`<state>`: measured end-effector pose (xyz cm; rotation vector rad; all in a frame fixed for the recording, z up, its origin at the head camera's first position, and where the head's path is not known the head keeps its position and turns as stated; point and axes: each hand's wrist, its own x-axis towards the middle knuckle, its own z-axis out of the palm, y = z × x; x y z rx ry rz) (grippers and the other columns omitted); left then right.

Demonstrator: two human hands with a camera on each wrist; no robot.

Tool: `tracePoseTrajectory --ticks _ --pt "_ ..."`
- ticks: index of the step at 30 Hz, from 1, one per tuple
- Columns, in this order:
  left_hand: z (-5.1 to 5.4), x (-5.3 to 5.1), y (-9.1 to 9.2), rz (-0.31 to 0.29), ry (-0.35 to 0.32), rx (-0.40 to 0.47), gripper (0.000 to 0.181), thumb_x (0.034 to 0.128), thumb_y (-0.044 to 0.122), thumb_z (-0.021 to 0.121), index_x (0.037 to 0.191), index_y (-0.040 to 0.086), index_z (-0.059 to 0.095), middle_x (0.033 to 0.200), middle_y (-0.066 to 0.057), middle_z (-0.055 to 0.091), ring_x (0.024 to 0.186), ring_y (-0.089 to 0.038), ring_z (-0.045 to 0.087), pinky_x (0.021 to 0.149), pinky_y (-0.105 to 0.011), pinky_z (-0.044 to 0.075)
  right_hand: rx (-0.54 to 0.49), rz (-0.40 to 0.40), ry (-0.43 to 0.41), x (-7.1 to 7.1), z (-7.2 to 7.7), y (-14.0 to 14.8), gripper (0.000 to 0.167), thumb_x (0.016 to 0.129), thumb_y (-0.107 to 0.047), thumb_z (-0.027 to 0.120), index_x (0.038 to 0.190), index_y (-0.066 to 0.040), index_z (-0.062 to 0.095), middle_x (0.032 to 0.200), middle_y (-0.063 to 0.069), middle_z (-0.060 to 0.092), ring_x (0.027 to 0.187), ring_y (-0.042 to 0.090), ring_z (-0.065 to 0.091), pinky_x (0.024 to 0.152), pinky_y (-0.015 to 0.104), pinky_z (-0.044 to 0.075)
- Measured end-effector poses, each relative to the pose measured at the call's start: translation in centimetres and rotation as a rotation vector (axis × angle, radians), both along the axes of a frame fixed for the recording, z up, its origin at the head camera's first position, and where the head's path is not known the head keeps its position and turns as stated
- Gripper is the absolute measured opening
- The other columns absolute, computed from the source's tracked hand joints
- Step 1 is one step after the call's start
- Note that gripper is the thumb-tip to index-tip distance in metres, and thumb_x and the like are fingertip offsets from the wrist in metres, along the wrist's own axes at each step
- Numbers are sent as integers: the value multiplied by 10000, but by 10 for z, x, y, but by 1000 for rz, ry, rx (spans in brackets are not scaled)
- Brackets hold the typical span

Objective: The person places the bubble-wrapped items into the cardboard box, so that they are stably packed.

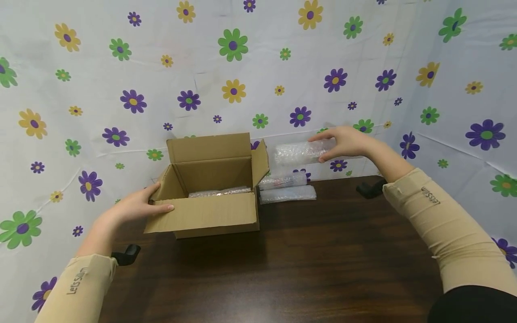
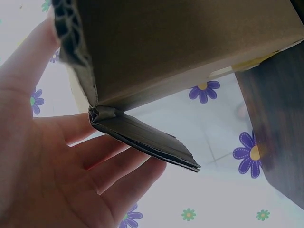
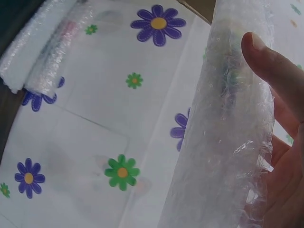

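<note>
An open cardboard box [image 1: 206,214] stands on the table toward the back, flaps spread, with bubble-wrapped goods [image 1: 220,193] lying inside. My left hand [image 1: 129,206] holds its left front corner, thumb at the front flap and fingers around the side flap [image 2: 142,135]. To the right of the box, above the table, my right hand [image 1: 349,141] grips a bubble-wrapped package [image 1: 296,153] from above. In the right wrist view this package [image 3: 223,128] is long and rounded, with faint coloured marks beneath the wrap; what is inside cannot be made out.
Two bubble-wrapped packages, one behind [image 1: 282,181] and one in front [image 1: 288,194], lie side by side against the box's right side. A flower-patterned sheet [image 1: 250,67] hangs behind and beside the dark wooden table [image 1: 307,264].
</note>
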<state>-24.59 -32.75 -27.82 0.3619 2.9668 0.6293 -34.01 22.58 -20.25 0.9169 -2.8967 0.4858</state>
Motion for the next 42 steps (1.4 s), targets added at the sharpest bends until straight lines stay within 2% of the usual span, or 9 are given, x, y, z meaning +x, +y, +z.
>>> tracePoseTrajectory --ticks 7,16,22,32,42 --pt "2 1 3 3 3 -3 1026 881 528 644 1499 -106 126 1459 -414 227 1295 -594 270 1013 -679 289 -5 0 -13 -5 22 -6 659 797 -380 801 1386 -206 562 1425 126 503 1326 407 396 1035 625 325" --pt "2 1 2 -1 9 -6 1017 888 516 641 1499 -106 117 1442 -430 238 1273 -607 293 992 -688 308 -3 10 -24 -15 49 -42 658 797 -357 806 1390 -215 559 1446 100 484 1324 375 407 1056 594 321" --pt "1 0 0 -10 -2 13 1005 897 498 639 1506 -94 102 1454 -419 232 1286 -597 284 994 -686 306 19 16 -10 -20 59 -64 678 804 -417 785 1409 -241 534 1461 35 473 1338 339 407 1083 540 314" --pt "1 0 0 -17 3 28 1008 897 486 645 1505 -99 92 1459 -425 206 1295 -602 257 1000 -693 285 -16 24 -11 -20 60 -95 684 794 -414 793 1407 -259 534 1432 17 507 1303 291 451 1050 505 366" --pt "0 2 -1 -16 3 39 1010 896 496 642 1512 -82 89 1463 -415 219 1297 -596 266 999 -695 286 -53 97 -16 -17 50 -128 632 814 -373 785 1386 -233 558 1413 26 524 1282 265 465 1030 446 402"
